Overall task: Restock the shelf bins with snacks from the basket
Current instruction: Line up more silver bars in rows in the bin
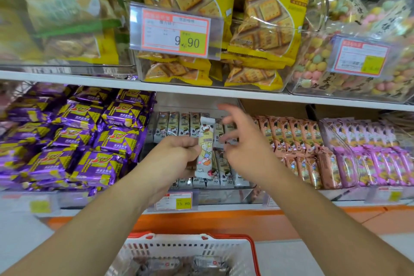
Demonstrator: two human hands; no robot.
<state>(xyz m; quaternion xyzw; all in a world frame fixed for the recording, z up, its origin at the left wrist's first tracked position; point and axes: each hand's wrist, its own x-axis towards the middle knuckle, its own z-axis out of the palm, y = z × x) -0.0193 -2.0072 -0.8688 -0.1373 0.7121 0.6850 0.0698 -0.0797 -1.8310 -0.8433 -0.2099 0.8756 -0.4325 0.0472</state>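
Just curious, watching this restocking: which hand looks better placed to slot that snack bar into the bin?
Probably the left hand: it already pinches the cream-wrapped snack bar directly over the bin of matching white bars. The right hand hovers beside it, fingers spread, holding nothing.

Both my forearms reach up and forward, bare, converging toward the middle. My left hand (179,152) is knuckles-up, fingers curled and pinching a snack bar (205,148) held upright. My right hand (240,141) hovers just beside it, fingers spread and loosely bent, index finger raised, gripping nothing.
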